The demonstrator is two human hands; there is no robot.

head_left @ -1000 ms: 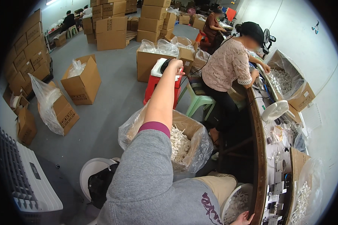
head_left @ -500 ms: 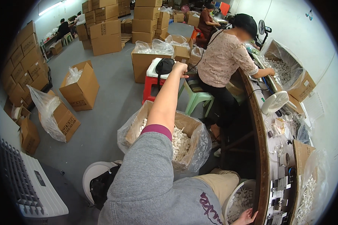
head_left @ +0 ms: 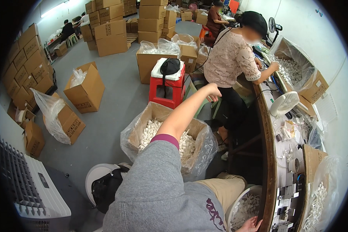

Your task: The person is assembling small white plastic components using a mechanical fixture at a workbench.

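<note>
My left arm is stretched forward, and my left hand [head_left: 212, 91] hovers in the air beyond an open carton [head_left: 200, 133] lined with clear plastic. Its fingers are loosely bent and apart, with nothing visible in them. Small white plastic parts [head_left: 187, 146] fill much of that carton, partly hidden behind my forearm. At the lower edge, my right hand [head_left: 251, 225] is open beside a round white tub [head_left: 232, 208] of similar white parts, close to the workbench edge [head_left: 267, 189]. Part of that hand is cut off by the picture's border.
A red stool [head_left: 168, 92] carries a black cap [head_left: 170, 66]. Near the bench sits a co-worker [head_left: 226, 58]. A white fan [head_left: 285, 103] and small fixtures [head_left: 288, 191] stand on the bench. Cartons [head_left: 85, 91] stand at left, an air cooler [head_left: 36, 181] at lower left.
My left hand has come back from beside the black cap, moving right and nearer to me. The co-worker's arm has drawn back from the parts carton. My right hand stays by the tub.
</note>
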